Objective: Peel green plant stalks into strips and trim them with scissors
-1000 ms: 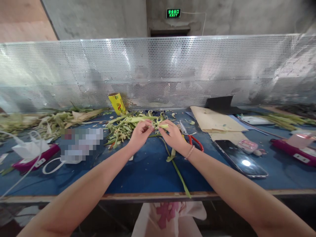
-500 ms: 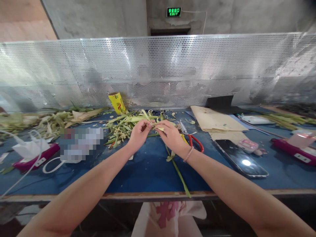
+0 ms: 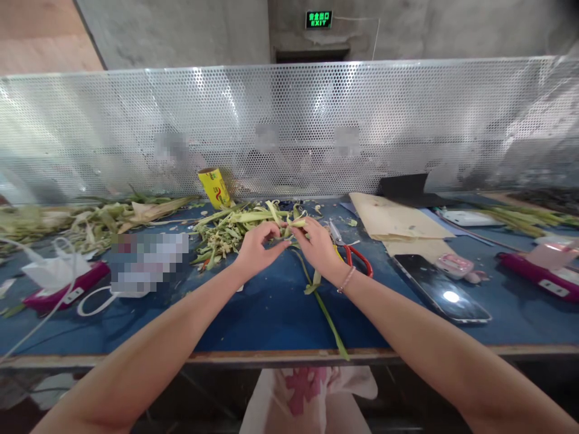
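Observation:
My right hand (image 3: 318, 245) pinches a pale green leaf strip (image 3: 297, 222) between thumb and fingers, over the blue tabletop. Facing it, my left hand (image 3: 260, 248) has its thumb held apart from its curved fingers. Its fingertips come close to the strip; whether they touch it I cannot tell. Behind and left of my hands lies a heap of cut leaf pieces (image 3: 221, 236). A long green stalk (image 3: 329, 319) with a leafy bit on it runs from under my right hand to the table's front edge. Red-handled pliers or scissors (image 3: 360, 260) lie beside my right wrist, their kind partly hidden.
A yellow tube (image 3: 214, 188) leans near the perforated metal screen (image 3: 298, 120). At right lie brown paper (image 3: 398, 218), a phone (image 3: 441, 289), a pink case (image 3: 455, 266) and a magenta power strip (image 3: 534, 274). Another power strip (image 3: 67, 289) and dried leaves (image 3: 104, 220) are at left.
My left thumb has moved away from its fingers, widening the gap between them. The leaf strip in my right hand now points further up and left.

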`<state>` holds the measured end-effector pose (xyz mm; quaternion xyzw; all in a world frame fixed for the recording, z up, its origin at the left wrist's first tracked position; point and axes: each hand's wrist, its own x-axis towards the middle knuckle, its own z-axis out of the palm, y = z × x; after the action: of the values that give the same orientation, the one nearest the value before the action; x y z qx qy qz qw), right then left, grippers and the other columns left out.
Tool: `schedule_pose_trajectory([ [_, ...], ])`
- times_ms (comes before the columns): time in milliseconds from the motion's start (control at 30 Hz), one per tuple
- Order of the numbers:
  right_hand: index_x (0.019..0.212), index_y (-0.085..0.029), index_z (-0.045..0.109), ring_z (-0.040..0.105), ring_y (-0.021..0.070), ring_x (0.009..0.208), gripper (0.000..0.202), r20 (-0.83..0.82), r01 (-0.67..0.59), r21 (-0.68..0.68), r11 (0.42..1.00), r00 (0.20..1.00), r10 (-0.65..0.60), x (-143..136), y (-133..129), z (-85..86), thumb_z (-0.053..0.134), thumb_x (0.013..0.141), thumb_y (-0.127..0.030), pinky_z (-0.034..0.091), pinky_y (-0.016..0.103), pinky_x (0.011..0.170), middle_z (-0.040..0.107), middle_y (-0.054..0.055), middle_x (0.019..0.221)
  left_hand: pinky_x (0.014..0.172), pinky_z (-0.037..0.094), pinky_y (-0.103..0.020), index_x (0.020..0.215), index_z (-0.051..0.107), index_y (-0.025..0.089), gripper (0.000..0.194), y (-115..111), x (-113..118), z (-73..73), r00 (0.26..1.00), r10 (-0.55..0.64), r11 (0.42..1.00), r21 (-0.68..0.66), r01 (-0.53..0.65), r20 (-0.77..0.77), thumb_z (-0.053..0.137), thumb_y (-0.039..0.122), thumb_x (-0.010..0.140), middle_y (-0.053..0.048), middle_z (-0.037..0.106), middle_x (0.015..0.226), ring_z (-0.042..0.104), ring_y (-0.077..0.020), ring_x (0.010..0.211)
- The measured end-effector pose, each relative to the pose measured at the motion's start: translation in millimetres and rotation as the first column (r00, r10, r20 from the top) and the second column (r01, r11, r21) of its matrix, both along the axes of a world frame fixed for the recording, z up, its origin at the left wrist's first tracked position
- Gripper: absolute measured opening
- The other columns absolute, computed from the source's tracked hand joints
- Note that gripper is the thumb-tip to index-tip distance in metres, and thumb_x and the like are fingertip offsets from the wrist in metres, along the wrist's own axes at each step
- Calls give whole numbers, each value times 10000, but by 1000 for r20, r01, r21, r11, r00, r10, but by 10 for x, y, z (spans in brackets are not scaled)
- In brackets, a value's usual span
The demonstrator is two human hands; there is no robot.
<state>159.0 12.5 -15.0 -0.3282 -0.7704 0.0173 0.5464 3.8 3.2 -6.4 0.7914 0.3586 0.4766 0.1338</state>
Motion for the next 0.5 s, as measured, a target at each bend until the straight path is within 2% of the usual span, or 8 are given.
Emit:
schedule_pose_trajectory([
  [200, 699, -181, 547, 525, 145, 687, 182, -74, 0, -121, 993, 997, -9, -17, 5, -29, 436, 808, -275, 420, 271, 643, 557, 25, 697, 573, 381, -211, 583, 363, 179, 225, -8, 15, 4, 985, 125, 988, 107, -112, -121, 514, 279, 718, 12, 470, 610, 527, -114, 666],
  [400, 712, -174, 541, 531, 137, 623, 165, -223, -61, -297, 953, 975, -7, -52, 0, -42, 505, 745, -332, 428, 265, 588, 562, 15, 682, 500, 323, -190, 611, 383, 177, 171, -5, 12, -2, 973, 215, 975, 76, -209, -83, 501, 256, 708, 38, 450, 581, 401, -66, 518],
  [500, 667, -174, 526, 527, 139, 589, 196, -239, -95, -373, 923, 971, 4, -55, 18, -48, 509, 738, -356, 426, 268, 565, 552, 7, 624, 489, 312, -188, 648, 413, 176, 135, -1, 6, -10, 971, 227, 973, 57, -223, -69, 505, 256, 706, 43, 479, 594, 347, -53, 482],
])
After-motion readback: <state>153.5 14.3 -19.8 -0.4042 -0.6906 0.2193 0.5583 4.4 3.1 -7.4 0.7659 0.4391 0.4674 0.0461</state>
